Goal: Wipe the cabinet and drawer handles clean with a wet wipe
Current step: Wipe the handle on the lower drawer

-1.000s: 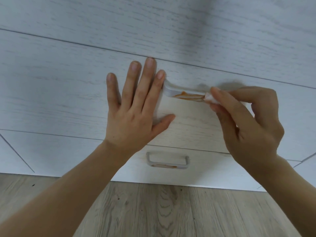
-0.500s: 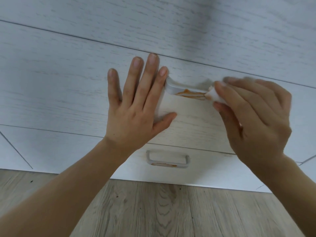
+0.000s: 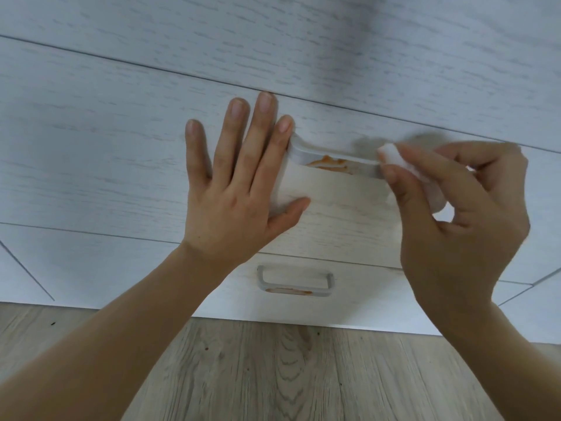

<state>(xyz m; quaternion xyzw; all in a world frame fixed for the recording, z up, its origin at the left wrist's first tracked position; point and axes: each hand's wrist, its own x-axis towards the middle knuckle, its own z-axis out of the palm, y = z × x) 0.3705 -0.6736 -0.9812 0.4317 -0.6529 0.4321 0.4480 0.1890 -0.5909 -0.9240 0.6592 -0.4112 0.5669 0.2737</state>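
Upper drawer handle (image 3: pixel 331 158), orange-smeared; wipe at its right end.
Left hand (image 3: pixel 233 196) flat on drawer front (image 3: pixel 121 165), fingers straight and slightly spread, just left of handle; right hand (image 3: pixel 455 214) pinches folded wet wipe (image 3: pixel 394 156) against handle; lower handle (image 3: pixel 296 282) below, also smeared.

Below the cabinet you see a floor (image 3: pixel 273 375) of pale grey-brown wood-grain planks running across the bottom of the view, with a few small dark specks (image 3: pixel 53 323) scattered on it near the cabinet's base.
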